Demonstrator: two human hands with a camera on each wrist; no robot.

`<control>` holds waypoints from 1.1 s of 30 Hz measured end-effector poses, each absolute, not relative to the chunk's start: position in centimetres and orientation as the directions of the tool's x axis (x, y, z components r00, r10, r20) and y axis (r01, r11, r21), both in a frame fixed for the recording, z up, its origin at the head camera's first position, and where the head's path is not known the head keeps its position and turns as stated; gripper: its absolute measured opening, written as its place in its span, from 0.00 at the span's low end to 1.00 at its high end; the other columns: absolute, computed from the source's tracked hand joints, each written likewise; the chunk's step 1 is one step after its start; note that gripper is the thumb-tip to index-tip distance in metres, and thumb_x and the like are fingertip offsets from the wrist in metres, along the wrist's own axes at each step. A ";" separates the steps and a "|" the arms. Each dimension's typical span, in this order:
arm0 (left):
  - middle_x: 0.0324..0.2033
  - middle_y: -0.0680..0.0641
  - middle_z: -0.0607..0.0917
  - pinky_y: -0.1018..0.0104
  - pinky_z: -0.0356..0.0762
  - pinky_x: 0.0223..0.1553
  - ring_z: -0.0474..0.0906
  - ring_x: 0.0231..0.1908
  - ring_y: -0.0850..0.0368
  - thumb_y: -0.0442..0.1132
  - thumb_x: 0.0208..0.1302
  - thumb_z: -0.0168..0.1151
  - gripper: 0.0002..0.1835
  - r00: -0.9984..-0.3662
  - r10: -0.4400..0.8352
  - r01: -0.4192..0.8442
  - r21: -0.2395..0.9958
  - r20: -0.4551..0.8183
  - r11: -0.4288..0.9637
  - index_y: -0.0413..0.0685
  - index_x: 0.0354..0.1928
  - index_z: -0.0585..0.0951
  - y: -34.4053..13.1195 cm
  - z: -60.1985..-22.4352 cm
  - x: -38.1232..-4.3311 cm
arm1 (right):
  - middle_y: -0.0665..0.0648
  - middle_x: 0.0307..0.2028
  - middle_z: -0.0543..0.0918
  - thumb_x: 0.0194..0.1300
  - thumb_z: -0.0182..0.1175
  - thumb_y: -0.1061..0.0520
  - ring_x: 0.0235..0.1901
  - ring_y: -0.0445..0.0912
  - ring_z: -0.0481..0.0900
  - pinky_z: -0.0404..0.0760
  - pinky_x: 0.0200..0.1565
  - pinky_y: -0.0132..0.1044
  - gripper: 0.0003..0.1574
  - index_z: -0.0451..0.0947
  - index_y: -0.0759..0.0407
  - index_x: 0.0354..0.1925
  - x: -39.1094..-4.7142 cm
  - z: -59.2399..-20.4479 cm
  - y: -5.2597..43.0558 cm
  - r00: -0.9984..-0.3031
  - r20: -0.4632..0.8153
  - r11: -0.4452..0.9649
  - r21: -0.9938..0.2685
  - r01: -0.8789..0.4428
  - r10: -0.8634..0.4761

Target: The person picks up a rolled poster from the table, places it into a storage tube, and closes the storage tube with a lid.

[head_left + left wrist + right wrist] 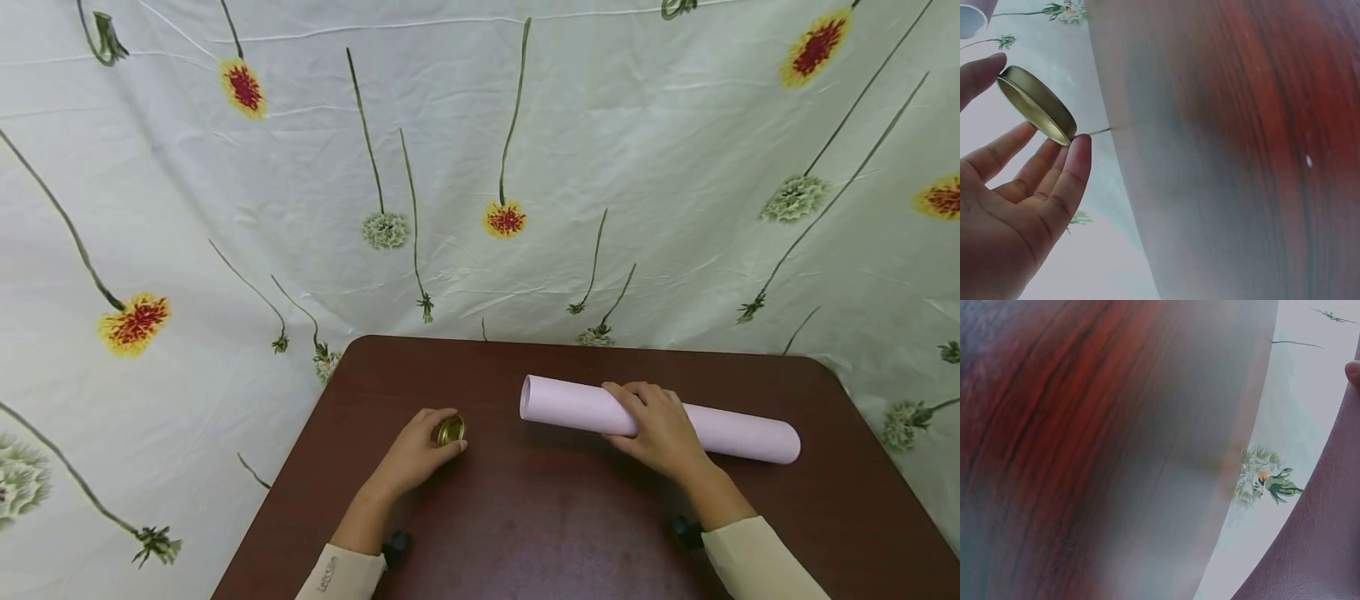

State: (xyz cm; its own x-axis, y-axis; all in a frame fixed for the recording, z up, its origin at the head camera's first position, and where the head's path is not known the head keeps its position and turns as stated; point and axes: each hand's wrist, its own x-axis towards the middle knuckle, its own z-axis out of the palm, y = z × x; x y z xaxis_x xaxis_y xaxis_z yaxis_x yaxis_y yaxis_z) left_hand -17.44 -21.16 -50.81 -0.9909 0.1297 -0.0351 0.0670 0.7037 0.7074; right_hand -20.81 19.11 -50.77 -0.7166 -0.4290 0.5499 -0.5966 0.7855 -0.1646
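Note:
A round gold metal lid (451, 430) is pinched at its rim between the thumb and fingers of my left hand (418, 450). Its hollow inside shows in the left wrist view, where the lid (1038, 103) tilts above the palm. A long pale pink tube (738, 432) lies across my right hand's grip, its left end open and facing the lid. My right hand (660, 429) grips it from above near the middle, fingers over the far side. Only a fingertip and the tube's surface (1316, 537) appear in the right wrist view.
The dark red-brown wooden table (540, 517) lies beneath both hands. Behind it and along its sides hangs a white cloth (450, 167) printed with flowers and stems. Dark bands circle both wrists, just past the pale sleeves (757, 562).

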 end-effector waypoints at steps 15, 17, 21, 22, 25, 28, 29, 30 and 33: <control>0.55 0.49 0.79 0.62 0.83 0.43 0.83 0.42 0.58 0.56 0.64 0.68 0.34 -0.992 0.126 0.067 0.805 -0.009 0.590 0.52 0.69 0.74 -19.8 -50.2 -18.0 | 0.58 0.45 0.82 0.40 0.82 0.43 0.45 0.57 0.81 0.75 0.46 0.55 0.53 0.74 0.47 0.66 -20.8 -51.3 18.7 -0.688 0.592 0.776 -0.159 -0.611 -0.420; 0.55 0.49 0.80 0.62 0.83 0.45 0.83 0.46 0.57 0.57 0.64 0.68 0.33 -0.993 0.114 0.074 0.810 0.008 0.582 0.53 0.68 0.75 -19.7 -50.1 -18.1 | 0.57 0.45 0.82 0.41 0.82 0.43 0.45 0.57 0.81 0.75 0.47 0.56 0.53 0.74 0.47 0.66 -20.7 -51.4 18.6 -0.689 0.591 0.775 -0.162 -0.611 -0.419; 0.54 0.51 0.81 0.59 0.82 0.49 0.82 0.51 0.54 0.58 0.64 0.68 0.32 -0.995 0.097 0.075 0.822 0.024 0.565 0.55 0.67 0.76 -19.3 -50.0 -18.2 | 0.56 0.45 0.82 0.41 0.82 0.43 0.46 0.55 0.81 0.75 0.47 0.56 0.54 0.74 0.46 0.67 -20.7 -51.5 18.4 -0.697 0.582 0.780 -0.164 -0.604 -0.418; 0.54 0.51 0.81 0.58 0.82 0.49 0.82 0.51 0.53 0.58 0.64 0.68 0.32 -0.995 0.096 0.077 0.824 0.027 0.562 0.56 0.67 0.76 -19.2 -50.0 -18.2 | 0.55 0.45 0.82 0.41 0.82 0.44 0.46 0.55 0.81 0.75 0.47 0.56 0.54 0.74 0.46 0.67 -20.7 -51.6 18.4 -0.698 0.582 0.781 -0.164 -0.602 -0.416; 0.53 0.51 0.81 0.56 0.82 0.49 0.83 0.50 0.52 0.59 0.65 0.67 0.33 -0.995 0.093 0.074 0.832 0.026 0.550 0.54 0.68 0.75 -18.8 -49.8 -18.3 | 0.55 0.45 0.82 0.41 0.82 0.44 0.46 0.55 0.81 0.75 0.47 0.55 0.53 0.74 0.46 0.67 -20.7 -51.6 18.2 -0.699 0.584 0.784 -0.163 -0.599 -0.412; 0.53 0.50 0.82 0.54 0.82 0.51 0.83 0.52 0.51 0.59 0.65 0.66 0.33 -0.995 0.093 0.081 0.841 0.037 0.535 0.53 0.68 0.75 -18.4 -49.6 -18.3 | 0.56 0.46 0.82 0.41 0.82 0.43 0.46 0.55 0.82 0.75 0.46 0.55 0.53 0.74 0.46 0.66 -20.7 -51.6 18.1 -0.694 0.590 0.783 -0.160 -0.601 -0.413; 0.54 0.50 0.82 0.54 0.82 0.52 0.83 0.53 0.51 0.59 0.65 0.66 0.33 -0.995 0.091 0.080 0.846 0.038 0.527 0.53 0.68 0.75 -18.3 -49.5 -18.3 | 0.56 0.46 0.82 0.41 0.82 0.42 0.46 0.55 0.82 0.75 0.46 0.55 0.53 0.74 0.46 0.66 -20.6 -51.6 18.0 -0.694 0.590 0.783 -0.160 -0.602 -0.413; 0.54 0.50 0.82 0.53 0.82 0.53 0.82 0.54 0.52 0.59 0.65 0.66 0.32 -0.995 0.090 0.083 0.850 0.042 0.520 0.53 0.68 0.75 -18.2 -49.4 -18.3 | 0.56 0.46 0.82 0.41 0.82 0.42 0.46 0.55 0.82 0.75 0.46 0.55 0.53 0.74 0.45 0.66 -20.6 -51.6 17.9 -0.693 0.591 0.782 -0.160 -0.603 -0.413; 0.56 0.51 0.82 0.54 0.80 0.56 0.81 0.56 0.53 0.59 0.66 0.66 0.31 -0.995 0.086 0.081 0.863 0.044 0.499 0.56 0.67 0.76 -18.0 -49.2 -18.2 | 0.56 0.46 0.82 0.41 0.82 0.41 0.46 0.56 0.82 0.76 0.46 0.55 0.53 0.74 0.45 0.66 -20.5 -51.6 17.7 -0.690 0.594 0.780 -0.159 -0.605 -0.414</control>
